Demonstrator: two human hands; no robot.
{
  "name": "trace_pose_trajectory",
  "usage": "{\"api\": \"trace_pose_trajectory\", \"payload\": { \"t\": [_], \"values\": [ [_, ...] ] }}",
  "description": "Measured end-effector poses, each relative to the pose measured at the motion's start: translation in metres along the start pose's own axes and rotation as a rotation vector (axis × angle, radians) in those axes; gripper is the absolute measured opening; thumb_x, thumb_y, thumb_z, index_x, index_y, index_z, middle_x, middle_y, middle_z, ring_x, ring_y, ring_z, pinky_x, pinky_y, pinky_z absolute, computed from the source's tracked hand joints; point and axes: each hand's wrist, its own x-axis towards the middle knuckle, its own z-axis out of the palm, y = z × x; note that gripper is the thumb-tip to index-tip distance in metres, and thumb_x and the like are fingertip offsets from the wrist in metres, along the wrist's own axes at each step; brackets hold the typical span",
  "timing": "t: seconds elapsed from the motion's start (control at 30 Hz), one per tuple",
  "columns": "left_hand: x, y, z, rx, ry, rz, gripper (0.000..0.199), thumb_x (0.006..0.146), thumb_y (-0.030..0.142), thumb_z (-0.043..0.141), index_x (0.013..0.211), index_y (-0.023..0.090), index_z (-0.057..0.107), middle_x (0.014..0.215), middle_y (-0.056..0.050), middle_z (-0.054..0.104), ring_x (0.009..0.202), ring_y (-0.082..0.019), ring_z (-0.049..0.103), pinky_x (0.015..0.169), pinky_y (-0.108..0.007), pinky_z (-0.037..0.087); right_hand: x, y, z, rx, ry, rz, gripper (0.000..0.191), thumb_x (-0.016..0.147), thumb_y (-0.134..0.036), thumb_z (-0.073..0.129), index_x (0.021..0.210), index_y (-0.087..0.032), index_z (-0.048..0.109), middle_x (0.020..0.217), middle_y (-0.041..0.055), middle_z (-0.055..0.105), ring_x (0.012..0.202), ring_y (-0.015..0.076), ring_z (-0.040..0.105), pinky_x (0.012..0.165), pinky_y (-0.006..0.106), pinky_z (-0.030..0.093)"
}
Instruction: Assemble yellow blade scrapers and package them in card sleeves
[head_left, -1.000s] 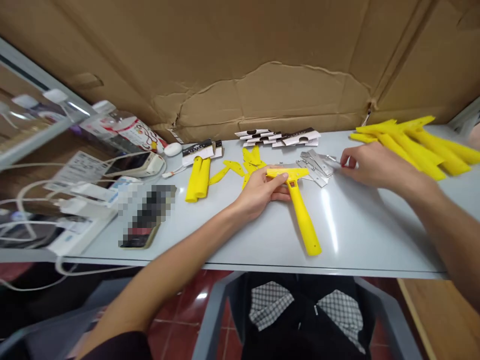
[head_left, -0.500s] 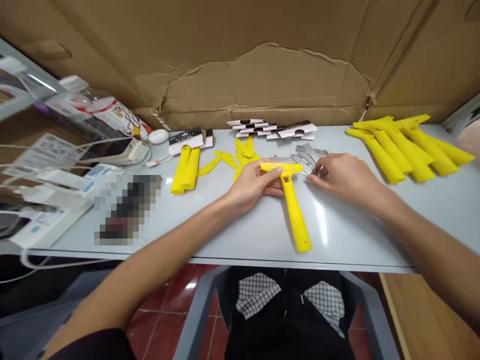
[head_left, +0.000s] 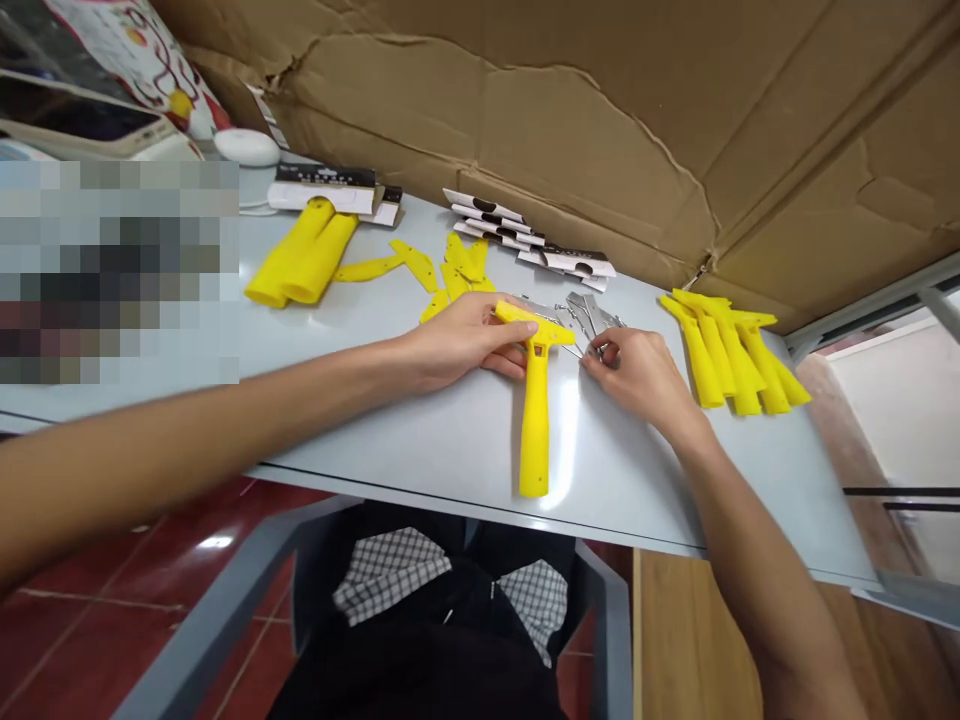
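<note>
My left hand [head_left: 491,340] is closed around the head of a yellow plastic scraper handle [head_left: 535,430], thumb on top. The handle's T-shaped head has a small square opening, and its hollow-looking grip points toward me. Just right of it, my right hand [head_left: 626,370] pinches with thumb and fingertips at a pile of thin metal parts [head_left: 581,312]. What the pinch holds is too small to make out. Flat yellow plates [head_left: 457,270] lie loosely behind my left hand.
Several yellow handles [head_left: 724,355] lie stacked at the right. Two more yellow handles [head_left: 300,255] rest at the left beside black-and-white cards [head_left: 326,190]. Folded cards [head_left: 495,222] lie before the cardboard wall [head_left: 600,130]. A white oval device [head_left: 247,147] sits back left.
The view has swung and tilted, so the table appears slanted. My left hand still holds the yellow scraper handle, and my right hand stays at the metal parts.
</note>
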Motion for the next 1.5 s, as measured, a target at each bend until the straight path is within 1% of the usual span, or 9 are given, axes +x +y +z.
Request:
{"api": "trace_pose_trajectory", "payload": {
  "t": [0.2, 0.37, 0.57, 0.7, 0.93, 1.13, 1.27, 1.4, 1.5],
  "values": [
    [0.002, -0.003, -0.005, -0.02, -0.027, 0.002, 0.027, 0.088, 0.027, 0.079, 0.109, 0.011, 0.072, 0.099, -0.018, 0.08, 0.083, -0.025, 0.079, 0.07, -0.033, 0.066, -0.002, -0.003, -0.003, -0.003, 0.015, -0.015, 0.017, 0.087, -0.03, 0.06, 0.092, -0.022, 0.075, 0.082, 0.0071, 0.073, 0.074, 0.0228, 0.064, 0.07, 0.037, 0.047],
    [0.001, -0.005, -0.006, -0.018, -0.05, -0.018, 0.024, 0.089, 0.025, 0.077, 0.108, 0.011, 0.071, 0.105, -0.019, 0.08, 0.083, -0.024, 0.079, 0.071, -0.033, 0.067, -0.001, 0.002, -0.009, 0.027, 0.103, -0.007, 0.016, 0.083, -0.029, 0.064, 0.09, -0.019, 0.073, 0.081, 0.0067, 0.072, 0.07, 0.021, 0.062, 0.066, 0.035, 0.044],
    [-0.004, -0.004, -0.003, 0.004, -0.098, -0.04, 0.026, 0.089, 0.026, 0.077, 0.11, 0.011, 0.071, 0.106, -0.018, 0.079, 0.085, -0.024, 0.079, 0.073, -0.034, 0.066, -0.003, 0.0, -0.012, 0.157, 0.267, -0.223, 0.014, 0.085, -0.027, 0.066, 0.095, -0.02, 0.072, 0.078, 0.0022, 0.066, 0.068, 0.0171, 0.059, 0.068, 0.033, 0.048],
    [-0.006, -0.003, -0.001, -0.001, -0.109, -0.034, 0.025, 0.089, 0.025, 0.077, 0.109, 0.011, 0.071, 0.103, -0.017, 0.078, 0.082, -0.023, 0.078, 0.074, -0.035, 0.066, -0.007, -0.008, -0.009, 0.251, 0.263, -0.349, 0.012, 0.088, -0.025, 0.064, 0.096, -0.021, 0.071, 0.081, 0.0026, 0.065, 0.07, 0.0167, 0.06, 0.066, 0.032, 0.052],
    [-0.008, -0.004, 0.0, -0.026, -0.195, -0.022, 0.025, 0.088, 0.027, 0.079, 0.107, 0.011, 0.074, 0.106, -0.018, 0.079, 0.083, -0.023, 0.078, 0.074, -0.034, 0.065, -0.007, -0.007, -0.005, 0.26, 0.261, -0.454, 0.012, 0.089, -0.021, 0.065, 0.099, -0.02, 0.071, 0.087, 0.0041, 0.065, 0.069, 0.0153, 0.06, 0.066, 0.032, 0.051],
    [-0.009, -0.003, 0.0, -0.001, -0.175, -0.03, 0.028, 0.087, 0.025, 0.078, 0.111, 0.01, 0.073, 0.108, -0.019, 0.078, 0.085, -0.024, 0.079, 0.074, -0.035, 0.066, -0.007, -0.007, -0.006, 0.26, 0.245, -0.442, 0.012, 0.09, -0.021, 0.064, 0.1, -0.021, 0.071, 0.09, 0.0047, 0.066, 0.071, 0.0161, 0.06, 0.067, 0.033, 0.052],
    [-0.01, -0.003, 0.0, 0.018, -0.202, -0.03, 0.027, 0.089, 0.025, 0.077, 0.11, 0.01, 0.073, 0.107, -0.02, 0.079, 0.086, -0.025, 0.079, 0.074, -0.035, 0.066, -0.007, -0.007, -0.007, 0.278, 0.229, -0.403, 0.01, 0.089, -0.023, 0.065, 0.098, -0.022, 0.069, 0.091, 0.0039, 0.066, 0.072, 0.0162, 0.06, 0.068, 0.034, 0.053],
    [-0.009, -0.005, -0.001, -0.008, -0.214, -0.021, 0.024, 0.088, 0.025, 0.078, 0.106, 0.011, 0.071, 0.101, -0.017, 0.079, 0.083, -0.023, 0.079, 0.074, -0.034, 0.066, -0.005, -0.005, -0.003, 0.399, 0.162, -0.316, 0.002, 0.087, -0.024, 0.066, 0.089, -0.022, 0.066, 0.083, 0.0018, 0.067, 0.068, 0.0151, 0.059, 0.066, 0.033, 0.053],
    [-0.009, -0.005, -0.001, -0.016, -0.198, -0.03, 0.024, 0.088, 0.024, 0.078, 0.107, 0.012, 0.069, 0.098, -0.015, 0.079, 0.083, -0.023, 0.079, 0.072, -0.034, 0.066, -0.004, -0.005, -0.001, 0.569, 0.117, -0.214, 0.007, 0.087, -0.028, 0.07, 0.088, -0.021, 0.066, 0.082, 0.0018, 0.067, 0.071, 0.0153, 0.06, 0.067, 0.032, 0.055]
  ]
}}
